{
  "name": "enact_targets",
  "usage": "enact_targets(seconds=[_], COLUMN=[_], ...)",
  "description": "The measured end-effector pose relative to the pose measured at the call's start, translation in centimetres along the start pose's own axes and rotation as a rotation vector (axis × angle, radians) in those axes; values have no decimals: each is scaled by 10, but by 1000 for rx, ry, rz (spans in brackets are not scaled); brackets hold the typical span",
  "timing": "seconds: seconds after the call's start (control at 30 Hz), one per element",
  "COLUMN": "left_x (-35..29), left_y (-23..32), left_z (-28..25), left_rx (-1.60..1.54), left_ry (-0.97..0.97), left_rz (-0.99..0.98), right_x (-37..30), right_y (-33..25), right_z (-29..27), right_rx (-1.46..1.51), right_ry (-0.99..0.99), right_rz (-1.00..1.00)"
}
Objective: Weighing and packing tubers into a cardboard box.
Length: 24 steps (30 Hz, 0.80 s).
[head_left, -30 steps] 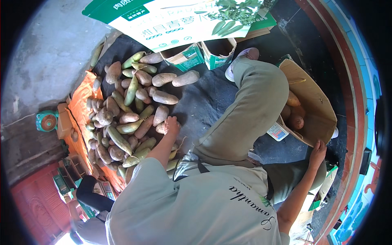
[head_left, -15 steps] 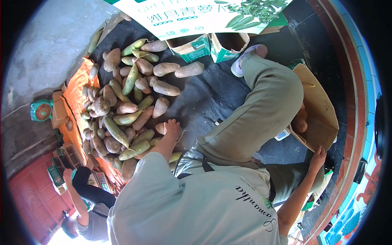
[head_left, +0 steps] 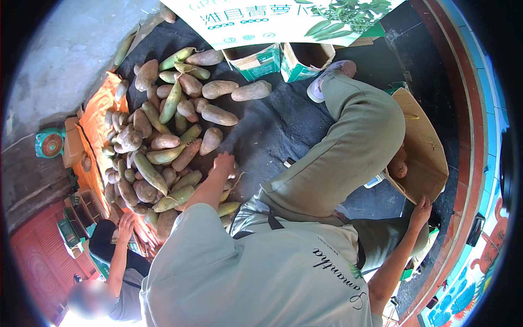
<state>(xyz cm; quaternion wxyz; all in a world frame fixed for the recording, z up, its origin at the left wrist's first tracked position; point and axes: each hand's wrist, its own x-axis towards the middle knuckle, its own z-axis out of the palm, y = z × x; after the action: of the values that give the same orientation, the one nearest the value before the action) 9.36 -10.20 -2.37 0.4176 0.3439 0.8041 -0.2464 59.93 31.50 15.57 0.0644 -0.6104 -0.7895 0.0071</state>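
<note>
My left hand (head_left: 224,163) reaches forward to the near edge of a heap of green and brown root vegetables (head_left: 163,136), its fingers curled over one pale root with a thin tail. My right hand (head_left: 420,207) is out at the right and grips the lower edge of an open cardboard box (head_left: 422,147). A couple of brown roots (head_left: 399,169) lie inside the box. My bent knee in olive trousers (head_left: 348,147) sits between the two hands.
The heap lies on a dark mat (head_left: 272,125) and an orange cloth (head_left: 95,120). Two small green-and-white cartons (head_left: 253,59) and a large printed carton (head_left: 283,16) stand at the far side. Another person's hand (head_left: 126,220) reaches in at lower left. A green scale (head_left: 50,143) is at the left.
The view has shifted, and another person has come into sight at the lower left. My hands stay where they were, on the heap's edge and the box.
</note>
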Motion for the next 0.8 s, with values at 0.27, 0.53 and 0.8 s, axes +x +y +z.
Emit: enact_targets(seconds=[0.27, 0.53, 0.8], left_x=[-1, 6, 27], left_y=[-25, 19, 46], left_z=[-38, -75, -51], left_rx=[-827, -1049, -845], left_ry=[309, 454, 471], left_rz=[-65, -146, -173], right_x=[1, -2, -4], right_y=[-4, -12, -23], right_z=[2, -3, -3], right_rx=[28, 36, 71], right_ry=[-1, 14, 28], right_rz=[-16, 7, 13])
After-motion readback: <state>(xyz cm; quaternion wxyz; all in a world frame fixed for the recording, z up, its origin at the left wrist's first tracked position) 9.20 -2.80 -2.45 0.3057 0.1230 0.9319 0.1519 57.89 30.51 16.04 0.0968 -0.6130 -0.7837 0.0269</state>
